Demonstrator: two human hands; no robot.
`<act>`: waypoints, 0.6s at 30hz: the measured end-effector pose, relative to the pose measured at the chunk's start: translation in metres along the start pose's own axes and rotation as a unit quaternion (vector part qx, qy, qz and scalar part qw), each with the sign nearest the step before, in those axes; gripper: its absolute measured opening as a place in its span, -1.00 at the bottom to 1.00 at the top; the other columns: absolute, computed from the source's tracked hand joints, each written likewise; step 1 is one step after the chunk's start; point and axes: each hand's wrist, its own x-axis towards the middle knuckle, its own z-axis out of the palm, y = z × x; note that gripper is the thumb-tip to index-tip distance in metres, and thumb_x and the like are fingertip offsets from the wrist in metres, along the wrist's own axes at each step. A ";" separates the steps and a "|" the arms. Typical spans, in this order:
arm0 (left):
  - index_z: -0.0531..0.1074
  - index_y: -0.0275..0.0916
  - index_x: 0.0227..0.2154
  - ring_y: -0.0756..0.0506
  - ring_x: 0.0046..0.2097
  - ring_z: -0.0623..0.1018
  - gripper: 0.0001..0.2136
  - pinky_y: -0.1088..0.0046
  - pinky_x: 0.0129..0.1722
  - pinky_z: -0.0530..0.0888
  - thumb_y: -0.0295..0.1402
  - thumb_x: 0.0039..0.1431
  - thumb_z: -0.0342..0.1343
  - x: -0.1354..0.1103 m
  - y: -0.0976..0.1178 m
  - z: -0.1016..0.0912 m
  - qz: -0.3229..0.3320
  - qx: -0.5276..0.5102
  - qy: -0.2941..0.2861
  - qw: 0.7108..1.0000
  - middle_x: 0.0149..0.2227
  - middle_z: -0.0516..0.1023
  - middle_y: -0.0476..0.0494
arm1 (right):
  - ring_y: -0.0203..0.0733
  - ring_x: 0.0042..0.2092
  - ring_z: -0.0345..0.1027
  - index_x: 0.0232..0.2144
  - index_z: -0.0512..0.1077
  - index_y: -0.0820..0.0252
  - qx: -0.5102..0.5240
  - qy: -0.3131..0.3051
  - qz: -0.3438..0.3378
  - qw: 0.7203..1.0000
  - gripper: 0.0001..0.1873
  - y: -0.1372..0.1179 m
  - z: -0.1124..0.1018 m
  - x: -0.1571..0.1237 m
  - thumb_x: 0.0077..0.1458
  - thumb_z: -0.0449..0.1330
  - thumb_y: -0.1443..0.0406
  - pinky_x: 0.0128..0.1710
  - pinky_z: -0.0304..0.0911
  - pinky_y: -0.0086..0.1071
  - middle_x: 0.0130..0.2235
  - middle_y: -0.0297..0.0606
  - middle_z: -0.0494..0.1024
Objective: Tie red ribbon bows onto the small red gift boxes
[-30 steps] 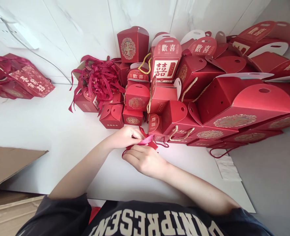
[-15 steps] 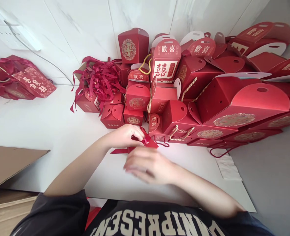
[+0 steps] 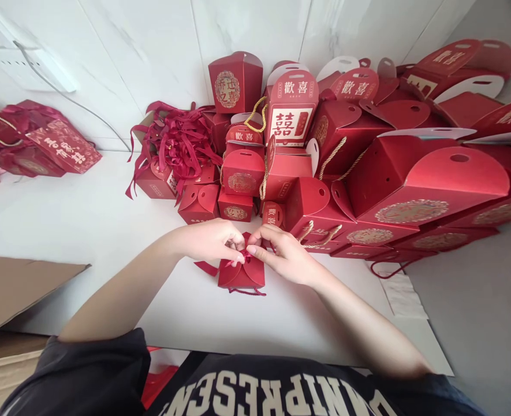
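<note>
1. Small red box sits on white table, right in front of the person, just before the box pile.
2. L hand & R hand: fingertips of both pinched closed on red ribbon at the box's top flaps.
3. Step, prob.: knotting the ribbon. Snugging it calls for an even pull on both ends, w/ the box steady.
4. Writing: tall box reads "歡喜" + "囍"; shirt letters cut off, approx. "NIPRESEN".

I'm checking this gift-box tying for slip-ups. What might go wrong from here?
1. The left hand and right hand pinch the ribbon over the box and its curved flaps; a hard pull might pop them open or tip the box.
2. The pile of stacked boxes stands just behind; a bump may topple some onto the work.
</note>
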 end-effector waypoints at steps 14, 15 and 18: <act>0.55 -0.30 -0.43 -0.04 -0.38 0.59 -0.86 0.52 -0.42 0.39 -0.31 0.06 0.24 0.029 -0.019 -0.008 -0.017 -0.189 -0.169 0.967 -0.40 0.67 -0.18 | -0.30 -0.35 0.36 -0.21 0.28 0.12 0.054 -0.029 0.038 0.997 -0.95 -0.006 -0.002 -0.005 0.32 0.06 0.27 -0.31 0.23 -0.42 -0.33 -0.36 0.51; 0.54 -0.30 -0.43 -0.04 -0.38 0.60 -0.87 0.53 -0.43 0.39 -0.33 0.05 0.23 0.028 -0.017 -0.008 -0.024 -0.191 -0.165 0.967 -0.40 0.67 -0.18 | -0.30 -0.33 0.38 -0.17 0.28 0.11 0.064 -0.038 0.041 0.996 -0.92 -0.007 -0.003 -0.005 0.33 0.06 0.25 -0.29 0.25 -0.42 -0.30 -0.36 0.52; 0.57 -0.31 -0.41 -0.05 -0.36 0.61 -0.89 0.52 -0.42 0.41 -0.38 0.03 0.22 0.023 -0.012 -0.006 -0.029 -0.194 -0.144 0.970 -0.38 0.68 -0.18 | -0.26 -0.27 0.39 -0.09 0.30 0.10 0.025 -0.064 0.032 0.997 -0.79 -0.007 -0.007 -0.004 0.25 0.18 0.22 -0.23 0.25 -0.39 -0.24 -0.34 0.52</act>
